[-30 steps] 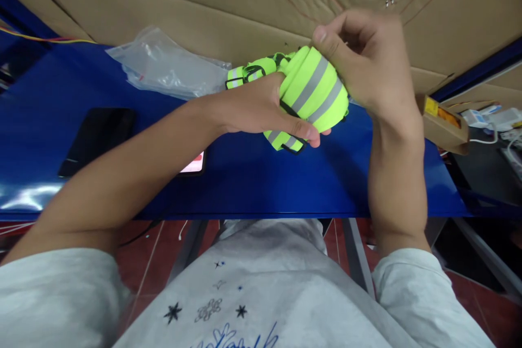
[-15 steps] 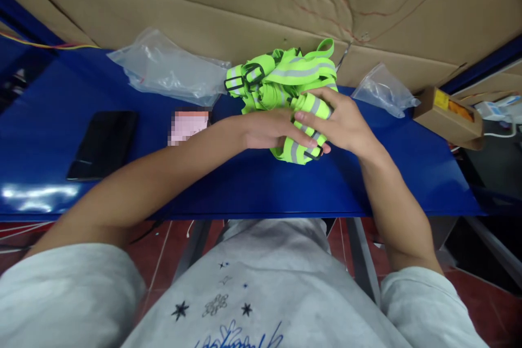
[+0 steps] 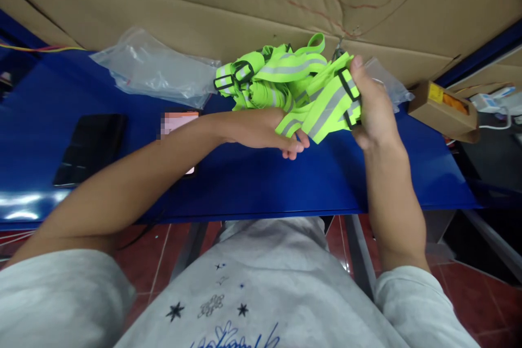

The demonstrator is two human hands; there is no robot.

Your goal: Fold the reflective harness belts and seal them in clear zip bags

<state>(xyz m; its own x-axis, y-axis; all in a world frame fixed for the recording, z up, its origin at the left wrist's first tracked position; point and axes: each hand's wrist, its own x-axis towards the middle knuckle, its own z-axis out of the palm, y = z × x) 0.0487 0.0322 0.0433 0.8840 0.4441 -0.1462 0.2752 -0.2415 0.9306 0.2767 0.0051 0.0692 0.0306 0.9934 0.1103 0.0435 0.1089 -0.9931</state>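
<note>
A neon-green reflective strap (image 3: 326,111) with a grey stripe and black plastic buckles is stretched between my hands, slightly above the blue table. My right hand (image 3: 377,106) grips its right end, by the buckles, thumb uppermost. My left hand (image 3: 281,133) has its fingers closed round the strap's lower left part; some of the grip is hidden behind the band. Right behind both hands lies a tangled heap of the same green straps (image 3: 265,76), with more black buckles at its left.
Clear plastic bags lie left (image 3: 159,70) and right (image 3: 387,81) of the heap. At the left are a black flat case (image 3: 89,147) and a phone-like item (image 3: 179,119), partly under my left forearm. An open cardboard box (image 3: 442,111) stands right. Brown cardboard (image 3: 183,5) lines the back.
My right hand has moved right and turned, drawing the strap's buckle end away from my left hand. The bundled strap between my hands has opened out into a wider band.
</note>
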